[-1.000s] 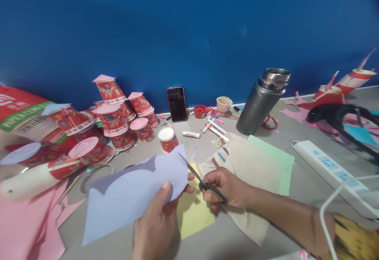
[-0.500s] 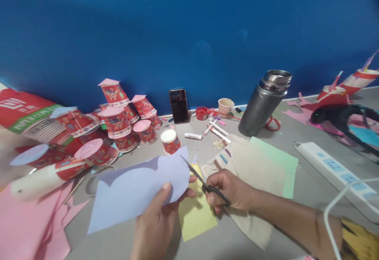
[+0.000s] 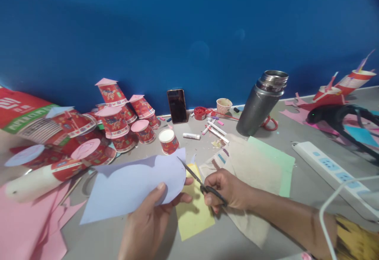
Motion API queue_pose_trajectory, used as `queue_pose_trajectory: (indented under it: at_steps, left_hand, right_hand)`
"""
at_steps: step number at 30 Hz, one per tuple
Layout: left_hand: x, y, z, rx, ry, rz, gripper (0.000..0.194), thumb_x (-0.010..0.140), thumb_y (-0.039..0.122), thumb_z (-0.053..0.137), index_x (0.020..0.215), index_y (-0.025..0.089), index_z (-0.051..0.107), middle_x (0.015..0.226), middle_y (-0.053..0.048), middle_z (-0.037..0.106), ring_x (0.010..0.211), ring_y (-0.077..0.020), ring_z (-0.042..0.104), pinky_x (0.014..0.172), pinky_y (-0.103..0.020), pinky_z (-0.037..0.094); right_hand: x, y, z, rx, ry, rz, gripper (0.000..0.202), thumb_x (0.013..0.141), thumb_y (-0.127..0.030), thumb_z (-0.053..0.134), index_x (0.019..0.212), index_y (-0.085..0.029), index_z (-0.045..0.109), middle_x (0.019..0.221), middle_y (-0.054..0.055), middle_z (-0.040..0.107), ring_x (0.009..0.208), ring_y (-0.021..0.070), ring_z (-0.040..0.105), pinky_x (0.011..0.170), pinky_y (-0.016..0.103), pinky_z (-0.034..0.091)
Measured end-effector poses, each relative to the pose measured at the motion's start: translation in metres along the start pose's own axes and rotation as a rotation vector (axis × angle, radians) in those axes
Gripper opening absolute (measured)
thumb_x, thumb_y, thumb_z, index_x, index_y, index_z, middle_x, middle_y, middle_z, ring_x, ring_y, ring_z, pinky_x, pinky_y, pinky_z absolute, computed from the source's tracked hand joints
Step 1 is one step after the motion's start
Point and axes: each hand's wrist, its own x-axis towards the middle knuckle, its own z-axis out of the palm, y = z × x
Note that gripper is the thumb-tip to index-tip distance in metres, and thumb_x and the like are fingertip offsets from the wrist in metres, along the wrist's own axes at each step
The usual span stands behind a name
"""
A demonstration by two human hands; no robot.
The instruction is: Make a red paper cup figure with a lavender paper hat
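Observation:
A sheet of light blue paper (image 3: pixel 127 185) is pinched in my left hand (image 3: pixel 151 208), thumb on top and fingers beneath. Its right end has a rounded cut edge. My right hand (image 3: pixel 225 191) grips black-handled scissors (image 3: pixel 192 173), whose blades point up and left and lie at the paper's right edge. Below the scissors a yellow paper (image 3: pixel 195 216) rests on the table. Under my right forearm lies a beige cloth (image 3: pixel 254 165), partly over a green paper (image 3: pixel 287 173).
Red paper cups (image 3: pixel 112 122) with paper tops crowd the left, near pink paper (image 3: pixel 26 220). One upright cup (image 3: pixel 168 141), markers (image 3: pixel 217 131), a phone (image 3: pixel 177 106) and a dark flask (image 3: pixel 260 106) stand or lie toward the blue wall. A power strip (image 3: pixel 334 173) lies right.
My left hand and the blue paper have shifted slightly left and the sheet has tilted a little. The scissors stay at its right edge. The whole view has drifted slightly.

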Motion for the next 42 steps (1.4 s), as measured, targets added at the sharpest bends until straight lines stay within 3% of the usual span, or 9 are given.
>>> queue_pose_trajectory:
  at_steps: [7,22,33,42]
  left_hand:
    - [0.001,0.012,0.002,0.023,-0.035,-0.043,0.039,0.072,0.028,0.082,0.110,0.018,0.077,0.096,-0.011,0.080,0.087,-0.0359,0.077,0.056,-0.040,0.065]
    - [-0.002,0.012,-0.001,0.088,-0.076,-0.097,0.040,0.072,0.029,0.082,0.109,0.016,0.077,0.102,-0.014,0.080,0.091,-0.0392,0.077,0.057,-0.042,0.065]
    - [-0.001,0.017,0.004,0.085,-0.084,-0.132,0.045,0.068,0.032,0.086,0.109,0.016,0.077,0.102,-0.014,0.080,0.091,-0.0397,0.077,0.058,-0.044,0.064]
    - [0.000,0.015,0.000,0.128,-0.117,-0.128,0.045,0.070,0.033,0.083,0.111,0.017,0.075,0.103,-0.014,0.080,0.094,-0.0391,0.077,0.060,-0.043,0.065]
  right_hand:
    - [-0.001,0.000,0.000,-0.005,-0.007,0.004,0.053,0.046,-0.047,0.099,0.061,-0.015,0.058,0.049,-0.002,0.062,0.043,0.0081,0.052,0.041,0.018,0.041]
    - [-0.003,-0.005,0.001,-0.027,-0.004,-0.006,0.058,0.045,-0.055,0.098,0.062,-0.015,0.060,0.050,-0.002,0.062,0.045,0.0086,0.054,0.044,0.019,0.043]
    - [-0.002,0.001,-0.005,-0.078,-0.031,-0.053,0.062,0.054,-0.067,0.092,0.068,-0.015,0.061,0.053,-0.002,0.063,0.048,0.0080,0.056,0.046,0.018,0.042]
    - [-0.002,-0.001,-0.002,-0.037,0.005,-0.018,0.059,0.048,-0.058,0.097,0.062,-0.015,0.059,0.049,-0.003,0.060,0.044,0.0073,0.054,0.043,0.017,0.040]
